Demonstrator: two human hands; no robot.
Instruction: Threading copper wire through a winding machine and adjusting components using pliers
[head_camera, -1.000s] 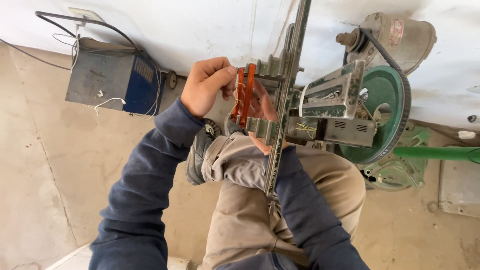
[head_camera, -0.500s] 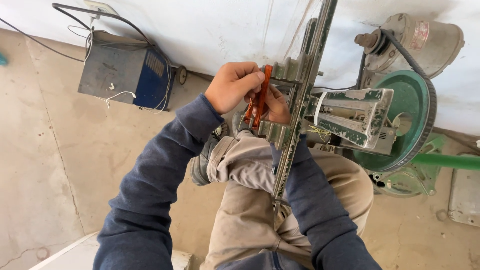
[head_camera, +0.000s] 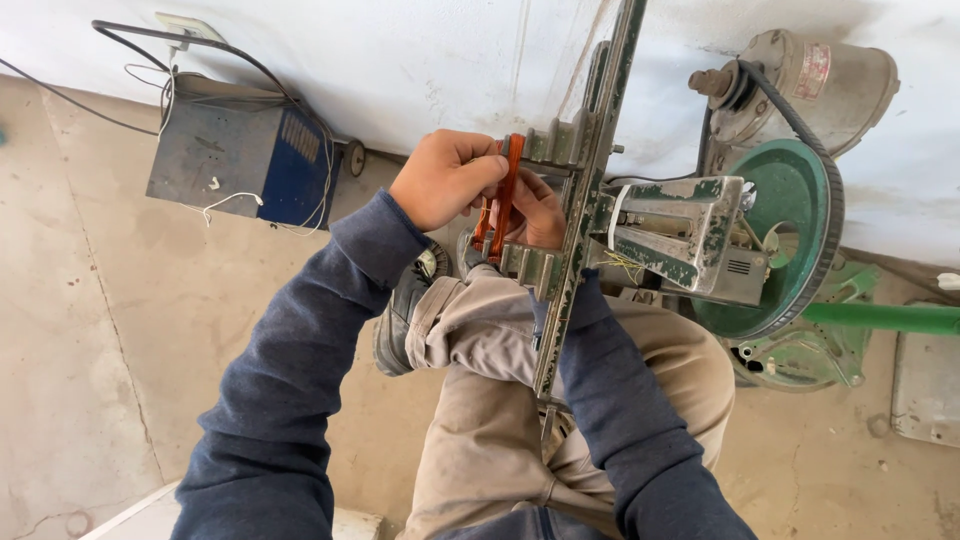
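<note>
The left hand (head_camera: 443, 180) has its fingers curled shut over the top of an orange-red coil of wire (head_camera: 505, 195), thumb and fingertips pinching the loop from the left side. The right hand (head_camera: 540, 212) sits just right of the coil, fingers bent and pressed against its far side, so the loop is caught between both hands; how tightly the right fingers close cannot be told, since the coil and the left hand cover them. The coil stands upright, narrow edge toward the camera, touching the left flank of a long grey-green metal frame (head_camera: 585, 200) that runs from the near middle to the far top.

The left wrist bends inward, its dark blue sleeve (head_camera: 300, 370) running back to the near left. The right forearm passes under the frame, and its wrist is hidden there.

Right of the frame sits a worn metal block (head_camera: 690, 235), then a green belted wheel (head_camera: 790, 240) and a grey motor (head_camera: 820, 70) against the white wall. Far left stands a blue-grey box (head_camera: 240, 155) with cables. The lower end of the coil is lost behind tan trousers (head_camera: 480, 330), and a dark shoe (head_camera: 405, 310) shows partly beside the knee.
</note>
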